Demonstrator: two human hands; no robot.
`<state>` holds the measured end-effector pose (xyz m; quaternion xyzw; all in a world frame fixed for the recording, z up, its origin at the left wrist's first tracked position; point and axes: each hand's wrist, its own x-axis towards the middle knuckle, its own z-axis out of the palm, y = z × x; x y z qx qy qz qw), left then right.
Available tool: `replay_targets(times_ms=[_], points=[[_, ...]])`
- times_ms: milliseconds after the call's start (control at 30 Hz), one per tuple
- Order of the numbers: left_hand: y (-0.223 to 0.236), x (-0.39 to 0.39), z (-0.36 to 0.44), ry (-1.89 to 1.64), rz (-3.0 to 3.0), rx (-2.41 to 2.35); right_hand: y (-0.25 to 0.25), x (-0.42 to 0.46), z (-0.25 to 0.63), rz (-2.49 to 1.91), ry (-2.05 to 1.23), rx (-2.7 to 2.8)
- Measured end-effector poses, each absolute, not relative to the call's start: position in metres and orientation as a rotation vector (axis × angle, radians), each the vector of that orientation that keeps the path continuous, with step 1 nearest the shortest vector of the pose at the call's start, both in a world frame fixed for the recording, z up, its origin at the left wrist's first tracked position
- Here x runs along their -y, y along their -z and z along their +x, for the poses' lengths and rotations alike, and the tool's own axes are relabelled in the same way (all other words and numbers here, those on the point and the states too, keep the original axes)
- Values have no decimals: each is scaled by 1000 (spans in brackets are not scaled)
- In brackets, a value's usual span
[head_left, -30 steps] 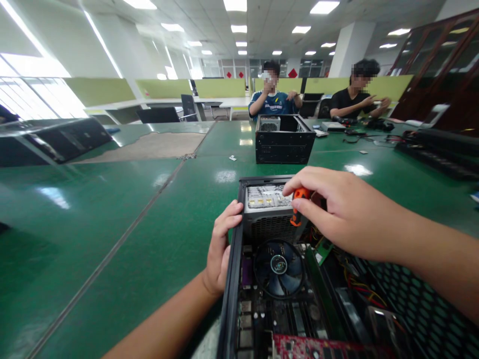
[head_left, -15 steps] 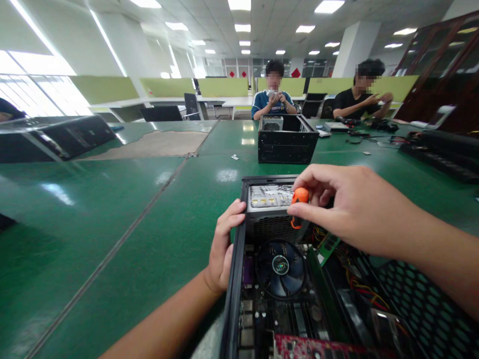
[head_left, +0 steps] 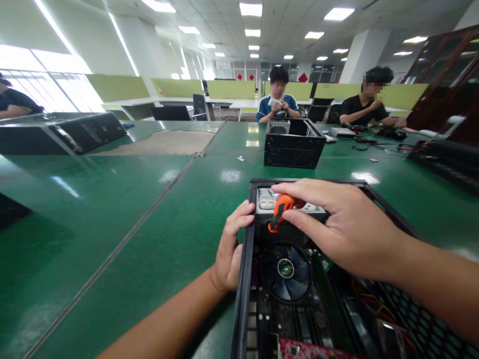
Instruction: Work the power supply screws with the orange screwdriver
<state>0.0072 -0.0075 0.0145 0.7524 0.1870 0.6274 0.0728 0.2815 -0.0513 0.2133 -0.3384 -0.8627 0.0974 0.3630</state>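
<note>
An open black computer case (head_left: 245,279) lies before me on the green table, its inside facing up. My left hand (head_left: 234,249) grips the case's left edge, fingertips hooked over the rim. In my right hand (head_left: 329,219) is a short orange and black screwdriver (head_left: 280,212), held by its handle between thumb and fingers above the far end of the case. Its tip cannot be made out. Below it sits the power supply (head_left: 266,198) with a worn label. Nearer to me are a round cooling fan (head_left: 286,269) and a red circuit board (head_left: 303,349).
Another open black case (head_left: 294,149) stands farther back. Two people (head_left: 279,102) sit across the table, and a third sits at far left behind a dark case (head_left: 90,132). Cables (head_left: 389,146) and small parts lie at right. A worn patch (head_left: 160,143) marks the tabletop.
My right hand has moved left with the screwdriver, which now tilts more. The left hand stays on the case edge. The whole view has shifted slightly.
</note>
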Motion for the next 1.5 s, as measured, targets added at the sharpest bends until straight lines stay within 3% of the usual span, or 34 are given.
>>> replay_targets(times_ms=[733,1500], points=[[-16,7,9,-1885,2258,-509,-207,49,281,-771,-142,2256],[-20,9,11,-1900,2255,-527,-198,40,273,-730,-306,2249]])
